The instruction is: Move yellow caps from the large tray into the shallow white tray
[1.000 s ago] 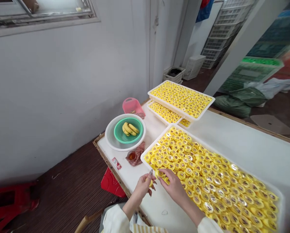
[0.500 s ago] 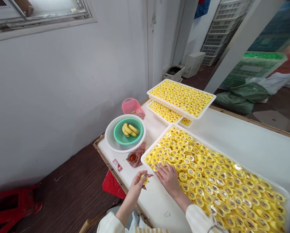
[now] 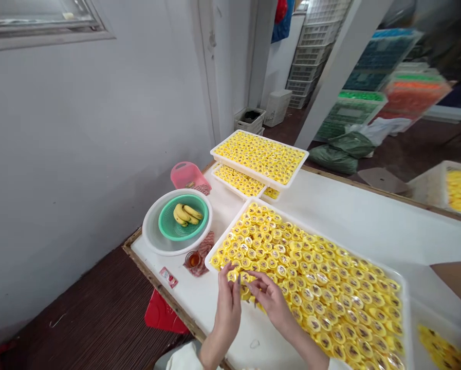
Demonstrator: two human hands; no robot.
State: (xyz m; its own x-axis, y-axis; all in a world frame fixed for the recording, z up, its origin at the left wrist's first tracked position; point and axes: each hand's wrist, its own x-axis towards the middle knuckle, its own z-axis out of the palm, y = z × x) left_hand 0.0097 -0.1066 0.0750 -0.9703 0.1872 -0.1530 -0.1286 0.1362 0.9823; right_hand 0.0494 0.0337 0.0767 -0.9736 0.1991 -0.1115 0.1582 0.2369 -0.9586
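Note:
Small yellow cups (image 3: 315,277) with shiny printed tops fill a large white tray (image 3: 404,308). Over the tray's near left corner, my left hand (image 3: 229,300) is raised with index finger and thumb curved around a yellow cup (image 3: 232,276). Close on its right, my right hand (image 3: 268,298) points left, its thumb and fingers closing on another yellow cup (image 3: 245,278). The fingertips of both hands nearly meet. Whether these cups are lifted clear of those beneath is hard to see.
Behind stand stacked trays (image 3: 259,177) of similar cups. Left of them are a pink basket (image 3: 186,173) and a white basin (image 3: 151,234) around a green colander (image 3: 166,226) with bananas (image 3: 186,213). A glass of brown liquid (image 3: 192,260) sits on a cloth near a red-and-white packet (image 3: 168,277).
My left hand has moved from the bare table to the tray corner, bringing its cup. My right hand has turned towards it, fingers curling. The view has swung right.

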